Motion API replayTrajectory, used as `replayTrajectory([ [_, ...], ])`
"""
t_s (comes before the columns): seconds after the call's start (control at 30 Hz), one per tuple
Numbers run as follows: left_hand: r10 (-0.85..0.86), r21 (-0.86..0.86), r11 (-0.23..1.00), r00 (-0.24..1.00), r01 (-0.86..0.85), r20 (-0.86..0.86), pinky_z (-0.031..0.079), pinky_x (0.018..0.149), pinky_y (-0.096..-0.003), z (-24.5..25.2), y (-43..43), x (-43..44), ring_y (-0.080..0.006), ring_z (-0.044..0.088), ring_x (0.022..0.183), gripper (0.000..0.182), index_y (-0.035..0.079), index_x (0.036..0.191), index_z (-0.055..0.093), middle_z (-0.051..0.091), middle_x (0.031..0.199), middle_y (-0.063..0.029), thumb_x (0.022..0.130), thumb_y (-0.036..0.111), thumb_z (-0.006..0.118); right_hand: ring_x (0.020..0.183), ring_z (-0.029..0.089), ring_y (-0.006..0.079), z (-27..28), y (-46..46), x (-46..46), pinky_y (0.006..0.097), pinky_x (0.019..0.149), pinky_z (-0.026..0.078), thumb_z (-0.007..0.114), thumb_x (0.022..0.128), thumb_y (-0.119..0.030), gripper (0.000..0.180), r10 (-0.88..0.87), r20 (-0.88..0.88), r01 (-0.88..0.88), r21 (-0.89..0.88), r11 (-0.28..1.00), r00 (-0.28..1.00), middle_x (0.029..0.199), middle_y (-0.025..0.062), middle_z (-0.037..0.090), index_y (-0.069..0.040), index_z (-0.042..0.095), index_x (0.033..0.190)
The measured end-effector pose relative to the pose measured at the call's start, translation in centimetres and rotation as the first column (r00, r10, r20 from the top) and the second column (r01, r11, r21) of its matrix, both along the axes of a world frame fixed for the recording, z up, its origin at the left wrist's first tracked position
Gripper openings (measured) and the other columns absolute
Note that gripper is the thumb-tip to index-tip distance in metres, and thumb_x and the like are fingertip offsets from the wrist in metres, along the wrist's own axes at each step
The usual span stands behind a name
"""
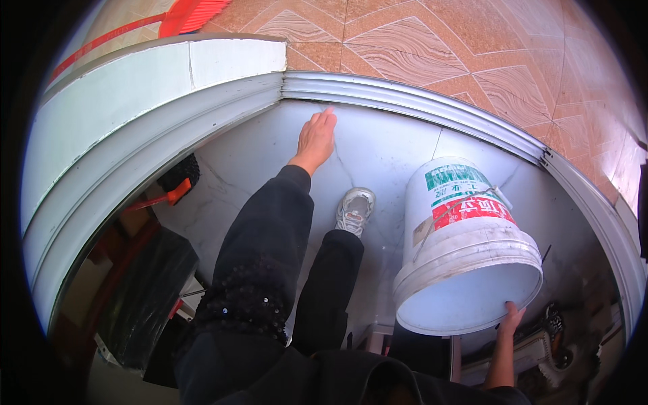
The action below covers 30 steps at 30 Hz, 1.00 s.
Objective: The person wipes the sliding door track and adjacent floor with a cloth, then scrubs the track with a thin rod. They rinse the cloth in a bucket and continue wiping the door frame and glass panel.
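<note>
A white plastic bucket (466, 243) with green and red printed bands and a wire handle is tipped, its mouth towards me. At its rim is my right hand (512, 320), thumb on the inner edge and the other fingers hidden. My left hand (318, 135) is stretched forward over the white marbled floor (385, 147), near the metal door track. Its fingers lie close together, and no object shows in it; the palm side is hidden. Whether those fingers are curled shut cannot be told.
A metal sliding-door track (415, 96) curves across ahead, with patterned brown tiles (405, 40) beyond. Upper left are a low white-tiled ledge (152, 66) and a red broom (192, 17). A black-bristled brush (182, 172) and a black bag (157, 293) are at left. My shoe (356, 210) is between the arms.
</note>
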State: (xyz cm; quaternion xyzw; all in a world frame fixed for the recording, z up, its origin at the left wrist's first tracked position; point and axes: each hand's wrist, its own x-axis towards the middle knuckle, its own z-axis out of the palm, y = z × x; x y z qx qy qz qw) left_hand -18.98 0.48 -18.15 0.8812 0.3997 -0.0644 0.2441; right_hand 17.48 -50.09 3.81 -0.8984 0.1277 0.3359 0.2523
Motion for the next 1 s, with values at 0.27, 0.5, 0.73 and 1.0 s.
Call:
replayTrajectory([
  [0.27, 0.018, -0.087, 0.996, 0.982, -0.035, -0.188, 0.041, 0.081, -0.0387, -2.0, 4.8, 8.1, -0.0283, 0.049, 0.099, 0.029, 0.004, 0.094, 0.049, 0.052, 0.11, -0.0112, 0.068, 0.003, 0.06, 0.1, 0.049, 0.0249, 0.3, 0.3, -0.4, 0.0353, 0.09, 0.039, 0.055, 0.073, -0.007, 0.056, -0.022, -0.02, 0.022, 0.007, 1.0, 1.0, 0.114, 0.0163, 0.049, 0.007, 0.036, 0.124],
  [0.5, -0.166, 0.076, 0.981, 0.975, 0.178, -0.145, 0.041, 0.08, -0.0393, -3.8, 4.5, 7.9, -0.0284, 0.049, 0.096, 0.03, 0.005, 0.097, 0.049, 0.055, 0.099, -0.011, 0.069, 0.005, 0.061, 0.1, 0.049, 0.0246, 0.4, 0.9, -0.5, 0.0351, 0.09, 0.039, 0.056, 0.073, -0.009, 0.056, -0.025, -0.034, 0.027, 0.038, 0.999, 0.999, 0.114, 0.0162, 0.049, 0.006, 0.037, 0.123],
  [0.73, 0.449, -0.335, 0.869, 0.864, -0.363, 0.229, 0.042, 0.081, -0.0397, -4.0, 3.7, 8.5, -0.0305, 0.049, 0.095, 0.03, 0.004, 0.099, 0.047, 0.054, 0.096, -0.0102, 0.07, 0.0, 0.053, 0.1, 0.049, 0.0246, 0.6, 2.1, -1.1, 0.0347, 0.09, 0.039, 0.056, 0.073, -0.008, 0.055, -0.062, 0.01, 0.062, 0.007, 0.998, 0.998, 0.114, 0.0161, 0.049, 0.006, 0.038, 0.122],
  [1.0, 0.346, -0.054, 0.938, 0.924, -0.342, 0.163, 0.042, 0.081, -0.0405, -4.2, 1.9, 7.0, -0.0304, 0.044, 0.1, 0.041, 0.004, 0.107, 0.042, 0.05, 0.094, -0.0085, 0.069, 0.001, 0.055, 0.097, 0.05, 0.0247, 0.6, 2.3, -1.2, 0.0345, 0.089, 0.039, 0.058, 0.071, -0.014, 0.054, -0.034, 0.012, 0.034, 0.028, 0.999, 0.999, 0.11, 0.015, 0.051, 0.006, 0.041, 0.119],
])
